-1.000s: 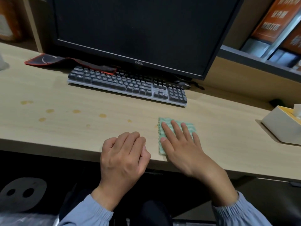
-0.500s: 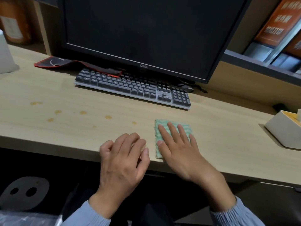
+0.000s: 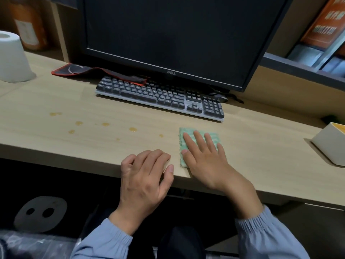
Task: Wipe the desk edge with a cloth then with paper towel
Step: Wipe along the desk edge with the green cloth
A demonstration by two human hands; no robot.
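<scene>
A folded green-and-white cloth [image 3: 183, 139] lies flat on the light wooden desk [image 3: 93, 146] near its front edge. My right hand [image 3: 203, 161] presses down on it with fingers spread flat. My left hand [image 3: 143, 176] rests on the desk edge just left of the cloth, fingers curled loosely, holding nothing. Several yellowish drops [image 3: 133, 129] dot the desk to the left of the hands. A white paper roll [image 3: 13, 58] stands at the far left.
A dark keyboard [image 3: 160, 98] lies behind the cloth under a black monitor [image 3: 168, 34]. A red-edged mouse pad [image 3: 78, 69] sits behind the keyboard's left end. A white tissue box [image 3: 330, 146] stands at the right. Shelves with books are at upper right.
My right hand has pushed the cloth slightly left along the desk edge. The view has shifted, bringing the paper roll into sight. My left hand stays in place.
</scene>
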